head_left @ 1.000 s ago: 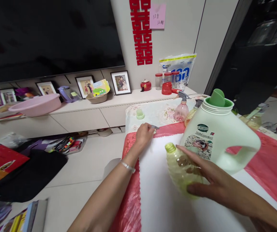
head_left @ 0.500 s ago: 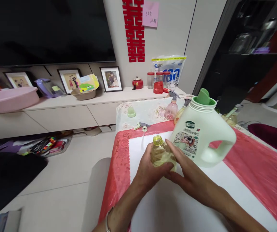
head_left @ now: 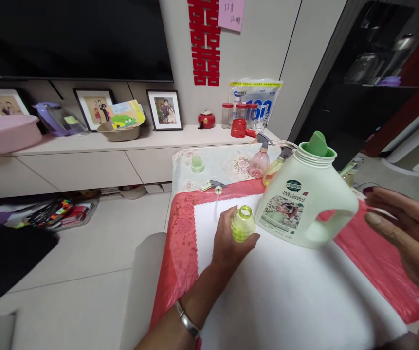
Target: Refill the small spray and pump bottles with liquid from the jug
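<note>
A clear yellow-green bottle (head_left: 244, 226) with an uncapped mouth is gripped in my left hand (head_left: 227, 240), tilted slightly above the white mat (head_left: 285, 287). My right hand (head_left: 409, 228) is in the air at the right, fingers apart and holding nothing, close to the handle of a large pale green jug (head_left: 304, 204). That jug stands upright on the mat, a green spout showing in its open neck. Behind the bottle lies a spray head (head_left: 217, 187) with its tube on the mat. A pale green cap (head_left: 197, 164) rests on the flowered cloth.
Pink (head_left: 259, 160) and yellow spray bottles (head_left: 273, 170) stand behind the jug. Red plastic (head_left: 180, 228) surrounds the mat along the table edge. Picture frames (head_left: 164, 111), a red pot (head_left: 207, 119) and red-lidded jars (head_left: 227, 115) line the cabinet beyond. A grey seat (head_left: 145, 287) adjoins the table's left side.
My right hand has let go of the bottle and swung right, past the jug's handle. The left hand keeps the bottle, which now leans a little. The view has shifted slightly.
</note>
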Demonstrator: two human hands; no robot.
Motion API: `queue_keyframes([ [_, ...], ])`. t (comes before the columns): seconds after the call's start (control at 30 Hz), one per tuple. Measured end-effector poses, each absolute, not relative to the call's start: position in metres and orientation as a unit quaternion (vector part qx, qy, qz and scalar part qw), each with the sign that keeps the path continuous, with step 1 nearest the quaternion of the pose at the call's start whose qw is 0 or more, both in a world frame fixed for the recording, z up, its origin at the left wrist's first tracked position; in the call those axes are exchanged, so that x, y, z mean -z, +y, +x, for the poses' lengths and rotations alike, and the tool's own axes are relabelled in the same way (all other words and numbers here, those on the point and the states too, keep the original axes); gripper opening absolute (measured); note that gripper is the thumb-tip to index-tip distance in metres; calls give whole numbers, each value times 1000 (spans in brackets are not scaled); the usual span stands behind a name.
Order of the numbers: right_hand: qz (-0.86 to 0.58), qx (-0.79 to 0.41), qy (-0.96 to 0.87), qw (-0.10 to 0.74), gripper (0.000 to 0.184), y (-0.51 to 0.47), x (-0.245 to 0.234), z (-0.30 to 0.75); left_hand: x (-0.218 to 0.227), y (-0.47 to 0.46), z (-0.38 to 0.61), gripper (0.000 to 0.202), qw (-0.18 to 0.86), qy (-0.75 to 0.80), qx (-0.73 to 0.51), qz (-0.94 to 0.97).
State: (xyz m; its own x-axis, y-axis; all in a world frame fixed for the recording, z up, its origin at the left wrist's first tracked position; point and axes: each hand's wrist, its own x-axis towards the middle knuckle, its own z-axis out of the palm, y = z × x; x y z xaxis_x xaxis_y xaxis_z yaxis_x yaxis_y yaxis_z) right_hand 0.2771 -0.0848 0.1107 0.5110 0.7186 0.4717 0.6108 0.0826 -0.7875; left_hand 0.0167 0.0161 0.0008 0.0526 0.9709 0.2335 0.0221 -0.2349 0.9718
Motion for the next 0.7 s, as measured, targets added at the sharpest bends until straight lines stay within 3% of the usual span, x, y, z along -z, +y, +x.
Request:
queue_keyframes([
  [0.17,-680,-167,-408,586,73,-73,-87,284,6,22,17,73,351,461,-553,599],
  [0.37,-689,-239,-329,600,71,-45,-63,287,6,25,17,75,316,477,-538,618],
  [0.53,-682,-218,-301,630,45,-20,-55,290,10,25,18,81,306,471,-533,633],
  [0.7,-678,-176,-298,648,42,-15,-59,280,17,26,21,87,295,468,-531,642],
])
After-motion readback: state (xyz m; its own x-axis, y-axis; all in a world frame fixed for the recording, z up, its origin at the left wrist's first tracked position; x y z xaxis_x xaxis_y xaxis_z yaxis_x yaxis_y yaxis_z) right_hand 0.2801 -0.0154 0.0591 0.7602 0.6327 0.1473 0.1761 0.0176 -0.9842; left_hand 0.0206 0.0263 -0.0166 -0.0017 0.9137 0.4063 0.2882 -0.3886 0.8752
